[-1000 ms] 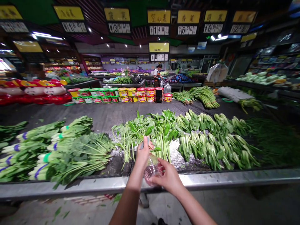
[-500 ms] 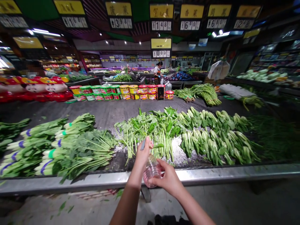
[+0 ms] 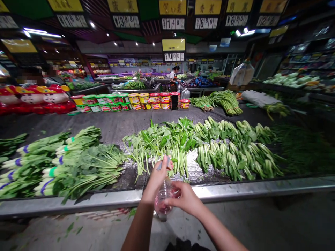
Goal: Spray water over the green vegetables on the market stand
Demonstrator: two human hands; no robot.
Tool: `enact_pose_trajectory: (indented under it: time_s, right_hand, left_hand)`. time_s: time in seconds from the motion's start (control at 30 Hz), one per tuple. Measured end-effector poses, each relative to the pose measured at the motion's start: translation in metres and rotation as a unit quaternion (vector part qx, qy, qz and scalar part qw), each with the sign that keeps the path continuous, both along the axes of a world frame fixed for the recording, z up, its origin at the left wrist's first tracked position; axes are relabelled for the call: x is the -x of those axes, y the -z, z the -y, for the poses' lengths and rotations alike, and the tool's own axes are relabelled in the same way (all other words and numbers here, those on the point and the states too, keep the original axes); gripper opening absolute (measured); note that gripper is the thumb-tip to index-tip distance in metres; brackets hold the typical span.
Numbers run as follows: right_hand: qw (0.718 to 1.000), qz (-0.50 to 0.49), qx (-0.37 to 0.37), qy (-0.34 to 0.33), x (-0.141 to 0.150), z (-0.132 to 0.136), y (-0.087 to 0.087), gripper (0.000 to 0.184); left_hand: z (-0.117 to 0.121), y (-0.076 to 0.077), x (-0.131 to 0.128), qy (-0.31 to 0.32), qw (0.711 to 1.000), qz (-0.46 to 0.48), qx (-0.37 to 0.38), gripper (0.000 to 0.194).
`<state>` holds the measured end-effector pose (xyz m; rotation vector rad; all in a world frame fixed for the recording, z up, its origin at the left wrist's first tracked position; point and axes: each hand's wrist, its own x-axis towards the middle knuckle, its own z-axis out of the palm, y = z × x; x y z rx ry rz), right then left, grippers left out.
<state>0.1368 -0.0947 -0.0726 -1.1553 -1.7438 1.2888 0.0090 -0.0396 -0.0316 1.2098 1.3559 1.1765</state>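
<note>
A clear plastic bottle (image 3: 163, 199) with a little pink liquid in it hangs over the metal front edge (image 3: 235, 191) of a vegetable stand. My right hand (image 3: 184, 199) is wrapped round its body from the right. My left hand (image 3: 157, 177) is closed over the bottle's top, fingers pinched on the cap, which is mostly hidden. Just beyond the hands lies a heap of loose leafy greens with long stems (image 3: 164, 143).
Bok choy (image 3: 230, 150) lies in rows to the right, banded bunches of greens (image 3: 62, 164) to the left. Coloured tubs (image 3: 125, 103) line the far side of the dark mat. A person (image 3: 173, 78) stands at a far stall. Price signs (image 3: 174, 17) hang overhead.
The bottle and both hands have dropped slightly toward me, from above the mat's front to over the metal edge. The grip on top and body is unchanged.
</note>
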Motion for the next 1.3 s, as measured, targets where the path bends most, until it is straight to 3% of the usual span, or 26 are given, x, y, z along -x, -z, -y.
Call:
enact_pose_trajectory:
  time_s: [0.37,0.63,1.03,1.3]
  right_hand:
    - [0.999,0.003,0.038,-0.028,-0.033,0.006,-0.004,0.031]
    - [0.996,-0.044,0.071,-0.028,-0.047,0.015,0.010,0.031]
    - [0.993,-0.074,0.089,-0.015,-0.046,0.021,0.027,0.031]
    - [0.991,-0.100,0.090,0.003,-0.033,0.007,0.017,0.032]
  left_hand:
    - [0.017,-0.008,-0.032,0.001,1.000,-0.019,0.016,0.056]
    - [0.027,0.005,-0.050,-0.007,1.000,-0.007,0.003,0.054]
    - [0.026,0.021,-0.051,0.017,0.996,-0.079,-0.025,0.054]
    - [0.008,0.009,-0.037,0.072,0.994,-0.083,-0.019,0.055]
